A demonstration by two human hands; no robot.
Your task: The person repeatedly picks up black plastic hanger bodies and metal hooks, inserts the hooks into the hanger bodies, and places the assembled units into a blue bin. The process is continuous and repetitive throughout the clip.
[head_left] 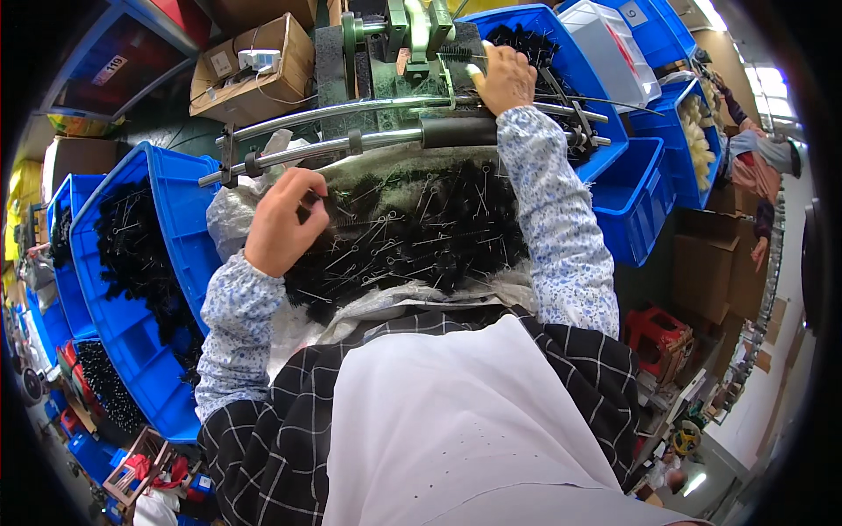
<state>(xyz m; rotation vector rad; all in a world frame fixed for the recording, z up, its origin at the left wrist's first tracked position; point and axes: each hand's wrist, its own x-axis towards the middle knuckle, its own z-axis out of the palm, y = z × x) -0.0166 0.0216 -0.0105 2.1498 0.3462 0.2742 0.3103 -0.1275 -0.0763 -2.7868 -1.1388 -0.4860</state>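
My right hand (509, 81) is at the machine (417, 44), its thumb tip covered in pale yellow. Its fingers close at the end of a small black wire brush (458, 54), which reaches from the machine's pale wheel toward them. Lower left, my left hand (288, 219) is curled, thumb and forefinger close together; what they hold, if anything, cannot be made out. Beneath and between my hands lies a heap of black wire brushes (412, 228) with looped metal stems, on whitish plastic sheeting (386, 302). Two metal rails (324, 149) cross between the heap and the machine.
Blue bins of black brushes stand at left (189, 206) and back right (579, 66). A smaller blue bin (627, 206) sits by my right sleeve. An open cardboard box (254, 70) holds a white device at back left. Another person (759, 162) is at far right.
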